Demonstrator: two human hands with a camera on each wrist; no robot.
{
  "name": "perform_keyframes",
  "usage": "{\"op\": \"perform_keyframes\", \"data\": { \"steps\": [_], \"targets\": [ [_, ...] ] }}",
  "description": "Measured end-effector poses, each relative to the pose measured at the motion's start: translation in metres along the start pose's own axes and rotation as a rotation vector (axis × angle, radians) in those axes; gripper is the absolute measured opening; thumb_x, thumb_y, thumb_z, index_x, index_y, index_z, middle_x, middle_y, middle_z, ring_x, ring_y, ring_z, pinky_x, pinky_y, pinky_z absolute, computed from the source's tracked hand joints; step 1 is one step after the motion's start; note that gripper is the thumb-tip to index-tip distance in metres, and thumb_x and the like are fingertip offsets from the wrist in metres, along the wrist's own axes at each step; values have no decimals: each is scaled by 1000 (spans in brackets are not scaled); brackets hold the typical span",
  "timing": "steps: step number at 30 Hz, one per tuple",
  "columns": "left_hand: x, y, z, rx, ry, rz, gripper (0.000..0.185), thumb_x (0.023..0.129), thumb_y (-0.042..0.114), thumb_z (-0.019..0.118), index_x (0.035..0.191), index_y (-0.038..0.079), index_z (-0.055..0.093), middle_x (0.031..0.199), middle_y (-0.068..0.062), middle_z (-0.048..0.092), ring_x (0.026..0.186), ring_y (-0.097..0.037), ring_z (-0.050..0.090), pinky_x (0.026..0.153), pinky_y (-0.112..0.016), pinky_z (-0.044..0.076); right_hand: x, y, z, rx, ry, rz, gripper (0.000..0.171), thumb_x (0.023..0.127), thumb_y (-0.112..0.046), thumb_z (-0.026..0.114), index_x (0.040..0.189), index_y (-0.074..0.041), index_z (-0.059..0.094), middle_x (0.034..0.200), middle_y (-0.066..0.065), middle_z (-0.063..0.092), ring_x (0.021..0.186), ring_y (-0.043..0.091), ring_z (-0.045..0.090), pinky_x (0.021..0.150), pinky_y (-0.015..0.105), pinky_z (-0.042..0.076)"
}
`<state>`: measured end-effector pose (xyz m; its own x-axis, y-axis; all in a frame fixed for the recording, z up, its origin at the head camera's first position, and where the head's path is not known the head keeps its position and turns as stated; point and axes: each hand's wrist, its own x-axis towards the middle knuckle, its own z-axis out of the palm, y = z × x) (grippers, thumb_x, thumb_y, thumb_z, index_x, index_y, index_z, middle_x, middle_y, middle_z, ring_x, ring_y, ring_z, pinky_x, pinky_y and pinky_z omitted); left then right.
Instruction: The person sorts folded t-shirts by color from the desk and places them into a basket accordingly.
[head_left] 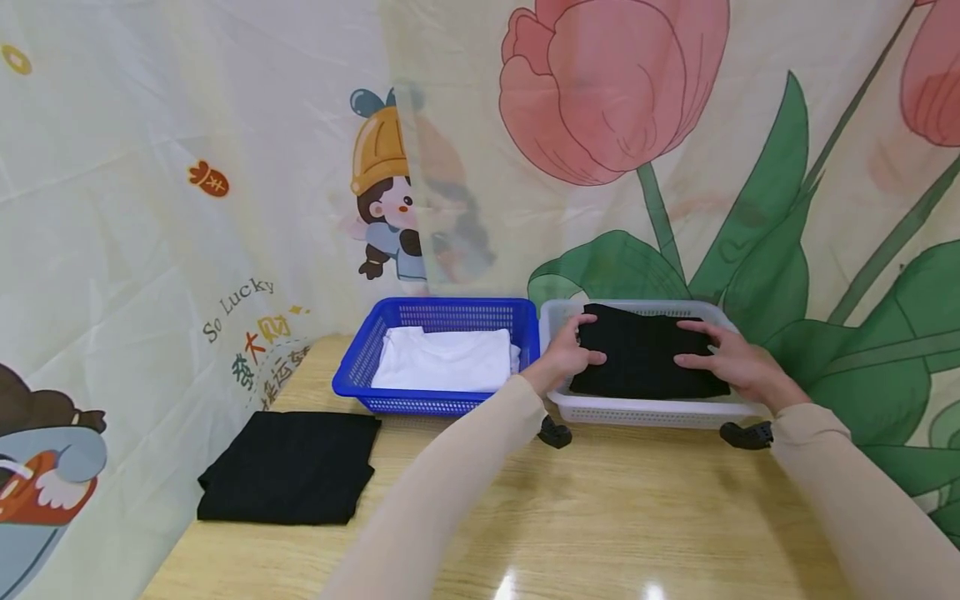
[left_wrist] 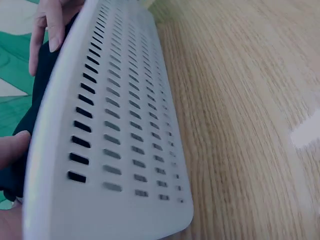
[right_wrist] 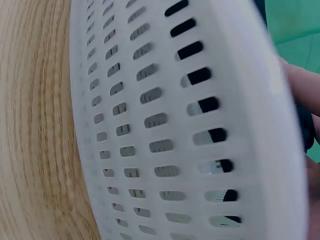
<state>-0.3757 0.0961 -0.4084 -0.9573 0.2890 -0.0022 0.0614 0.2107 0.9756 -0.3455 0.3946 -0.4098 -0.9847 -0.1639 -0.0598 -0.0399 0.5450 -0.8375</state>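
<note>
A folded black garment [head_left: 645,354] lies within the white perforated basket [head_left: 652,414], its back edge level with the basket's far rim. At its left end my left hand [head_left: 564,354] grips the cloth, thumb and a finger showing on top. My right hand [head_left: 750,367] holds the right end, its fingers and thumb reaching over the cloth from the side. In the left wrist view, the left thumb [left_wrist: 14,147] touches the dark cloth behind the basket's wall. The basket wall hides most of the right hand [right_wrist: 306,90] in the right wrist view.
A blue basket [head_left: 442,406] holding a folded white garment [head_left: 442,360] stands against the white one's left side. Another folded black garment [head_left: 288,468] lies on the wooden table [head_left: 570,517] at the left. A printed curtain [head_left: 465,167] hangs behind the baskets.
</note>
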Motion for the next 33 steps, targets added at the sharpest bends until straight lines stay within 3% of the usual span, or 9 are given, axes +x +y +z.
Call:
{"op": "perform_keyframes", "data": {
  "steps": [8, 15, 23, 30, 33],
  "targets": [
    [8, -9, 17, 62, 54, -55, 72, 91, -9, 77, 151, 25, 54, 156, -8, 53, 132, -27, 57, 110, -45, 50, 7, 13, 4, -44, 22, 19, 86, 102, -22, 75, 168, -5, 23, 174, 31, -8, 154, 63, -1, 117, 79, 17],
    [24, -25, 22, 77, 78, -132, 72, 90, -8, 79, 147, 31, 57, 152, -3, 56, 118, -23, 60, 107, -44, 52, 11, 18, 12, -58, 17, 28, 86, 102, -23, 75, 167, -2, 24, 172, 35, -3, 152, 66, 1, 116, 80, 17],
    [35, -30, 20, 107, 75, -168, 73, 90, -5, 80, 148, 33, 57, 152, -3, 56, 122, -23, 59, 110, -47, 51, 17, 15, 14, -89, 7, 58, 84, 102, -23, 74, 168, -4, 24, 171, 36, 0, 151, 67, 5, 118, 78, 17],
    [36, -33, 23, 124, 83, -168, 73, 88, -7, 82, 146, 30, 58, 149, -3, 58, 108, -20, 60, 102, -41, 55, 21, 22, 14, -115, 1, 44, 84, 101, -23, 75, 166, -1, 26, 170, 38, 5, 151, 67, 9, 116, 80, 19],
    [37, -35, 24, 150, 81, -165, 72, 87, -8, 82, 144, 30, 60, 150, -1, 59, 114, -19, 60, 104, -40, 54, 19, 25, 17, -134, 0, 45, 82, 102, -22, 74, 166, 0, 27, 169, 39, 8, 150, 67, 12, 115, 80, 21]
  ]
}}
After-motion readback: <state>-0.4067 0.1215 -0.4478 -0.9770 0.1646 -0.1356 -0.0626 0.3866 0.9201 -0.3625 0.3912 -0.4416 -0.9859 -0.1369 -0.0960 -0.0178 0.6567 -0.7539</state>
